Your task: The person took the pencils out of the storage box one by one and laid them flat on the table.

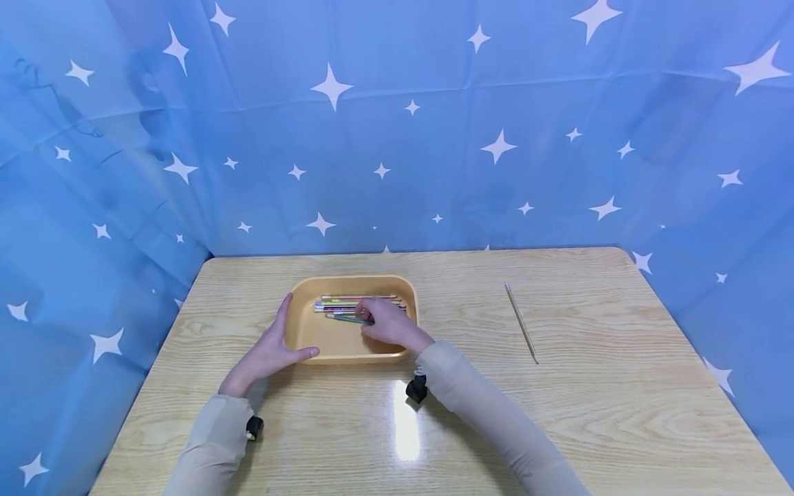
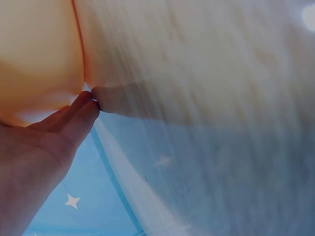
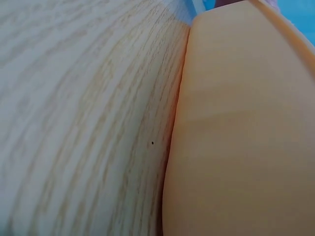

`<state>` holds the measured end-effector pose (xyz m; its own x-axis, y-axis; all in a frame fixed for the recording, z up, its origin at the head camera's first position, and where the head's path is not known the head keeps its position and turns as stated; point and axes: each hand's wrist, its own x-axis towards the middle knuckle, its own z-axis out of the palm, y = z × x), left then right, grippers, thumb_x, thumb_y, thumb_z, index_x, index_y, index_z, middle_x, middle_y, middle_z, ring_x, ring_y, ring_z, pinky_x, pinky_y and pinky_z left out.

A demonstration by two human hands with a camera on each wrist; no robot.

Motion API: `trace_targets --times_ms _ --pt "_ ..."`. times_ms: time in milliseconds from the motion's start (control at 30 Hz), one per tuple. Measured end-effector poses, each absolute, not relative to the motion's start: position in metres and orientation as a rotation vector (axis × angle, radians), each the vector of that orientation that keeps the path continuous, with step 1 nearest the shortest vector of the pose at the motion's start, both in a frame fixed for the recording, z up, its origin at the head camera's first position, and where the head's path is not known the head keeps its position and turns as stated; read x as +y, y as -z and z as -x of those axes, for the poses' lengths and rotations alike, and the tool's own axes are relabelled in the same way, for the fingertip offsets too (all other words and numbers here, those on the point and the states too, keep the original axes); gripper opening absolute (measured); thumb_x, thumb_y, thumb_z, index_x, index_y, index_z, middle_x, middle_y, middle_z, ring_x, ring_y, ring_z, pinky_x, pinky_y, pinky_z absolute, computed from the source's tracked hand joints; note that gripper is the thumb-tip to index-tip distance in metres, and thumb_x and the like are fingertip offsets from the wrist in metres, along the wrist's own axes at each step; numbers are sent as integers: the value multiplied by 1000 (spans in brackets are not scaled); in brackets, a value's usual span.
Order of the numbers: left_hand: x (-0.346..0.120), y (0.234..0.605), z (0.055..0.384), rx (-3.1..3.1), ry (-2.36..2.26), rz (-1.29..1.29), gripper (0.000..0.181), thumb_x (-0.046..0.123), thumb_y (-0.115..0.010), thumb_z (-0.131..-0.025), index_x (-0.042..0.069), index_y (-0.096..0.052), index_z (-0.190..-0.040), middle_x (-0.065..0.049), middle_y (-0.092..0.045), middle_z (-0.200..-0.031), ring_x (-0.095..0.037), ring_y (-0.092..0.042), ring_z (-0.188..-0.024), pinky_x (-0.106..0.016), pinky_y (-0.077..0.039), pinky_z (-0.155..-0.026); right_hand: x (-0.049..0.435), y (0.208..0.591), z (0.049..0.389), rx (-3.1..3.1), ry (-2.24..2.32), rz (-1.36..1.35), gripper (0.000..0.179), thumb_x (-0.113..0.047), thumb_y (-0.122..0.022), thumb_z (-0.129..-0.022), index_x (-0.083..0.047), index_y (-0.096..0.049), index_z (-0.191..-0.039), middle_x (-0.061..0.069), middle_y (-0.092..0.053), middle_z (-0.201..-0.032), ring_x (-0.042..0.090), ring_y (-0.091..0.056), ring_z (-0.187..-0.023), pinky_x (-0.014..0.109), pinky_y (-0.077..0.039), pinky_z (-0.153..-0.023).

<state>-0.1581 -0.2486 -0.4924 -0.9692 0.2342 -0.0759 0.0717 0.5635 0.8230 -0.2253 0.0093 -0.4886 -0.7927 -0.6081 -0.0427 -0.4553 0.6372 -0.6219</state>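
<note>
A yellow-orange plastic tray [image 1: 335, 343] stands on the table, holding several pencils [image 1: 329, 304] laid side by side along its far half. My left hand [image 1: 273, 351] spans the tray's near left corner, its fingers straight along the left side and its thumb at the front rim. In the left wrist view, the fingertips [image 2: 88, 101] meet the tray's outer wall [image 2: 39, 54]. Inside the tray, my right hand [image 1: 387, 322] has curled fingers pinching a dark pencil [image 1: 344, 319], slightly slanted to the others. The fingertips are partly hidden by the hand.
A single gold-coloured pencil [image 1: 522, 324] lies on the wood-grain table [image 1: 595, 386] to the right of the tray. Behind and beside the table hangs a blue curtain [image 1: 397, 138] with white stars. In the right wrist view, the tray's outer side wall [image 3: 241, 128] fills the right half.
</note>
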Motion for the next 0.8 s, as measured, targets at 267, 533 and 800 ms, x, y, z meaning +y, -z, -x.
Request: trace_targets --times_ms 267,533,800 --pt "-249 494 160 2622 -1364 -254 122 31 -83 -76 5 8 -154 -28 -7 -156 -47 -22 -137 -59 -19 -109 8 492 226 2641 820 898 36 5 -69 -77 -5 -63 -111 -2 -57 -86 12 -52 -78 26 -45 -70" --pt "-250 493 159 2617 -1361 -260 122 32 -82 -77 6 9 -154 -27 -6 -157 -46 -19 -139 -59 -17 -110 9 491 226 2613 870 898 33 4 -71 -80 -3 -63 -112 0 -62 -81 12 -56 -76 27 -47 -72" --pt "-250 493 159 2607 -1378 -254 121 29 -82 -78 5 9 -154 -27 -5 -157 -47 -18 -139 -60 -17 -109 11 488 225 2397 1047 750 26 1 -68 -83 -3 -63 -108 5 -66 -82 9 -55 -60 23 -45 -53"
